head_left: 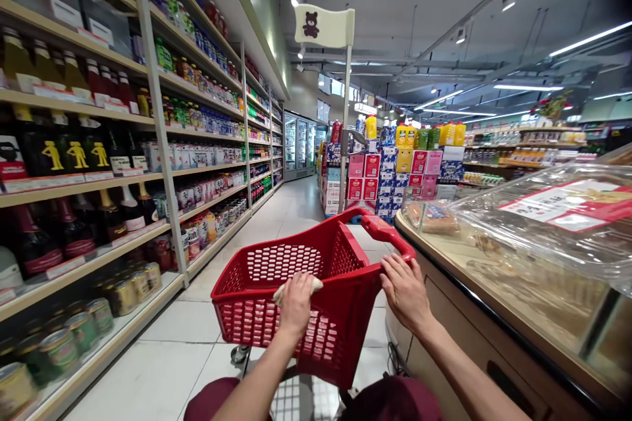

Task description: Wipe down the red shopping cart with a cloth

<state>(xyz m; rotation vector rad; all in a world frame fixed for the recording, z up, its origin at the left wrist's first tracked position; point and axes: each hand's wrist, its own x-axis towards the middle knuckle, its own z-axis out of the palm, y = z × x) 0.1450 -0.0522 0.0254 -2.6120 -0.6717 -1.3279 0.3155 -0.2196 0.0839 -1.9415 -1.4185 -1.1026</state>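
Observation:
A red plastic shopping cart (237,312) with perforated basket walls stands sideways in front of me. My left hand (296,302) is closed on a pale cloth (316,285), pressing it against the near upper rim of the basket. Part of the cloth sticks out on both sides of my fingers. My right hand (405,293) grips the cart's top corner, just below the red handle (378,227). A pole with a cream bear flag (324,26) rises beyond the handle. What the basket's floor holds, if anything, is hidden.
Shelves (162,112) of bottles and cans line the left side. At right, a counter (454,335) with clear covers stands close by my right arm. Stacked drink cartons (385,174) stand ahead, and a tiled aisle (296,200) leads to glass-door fridges (299,145).

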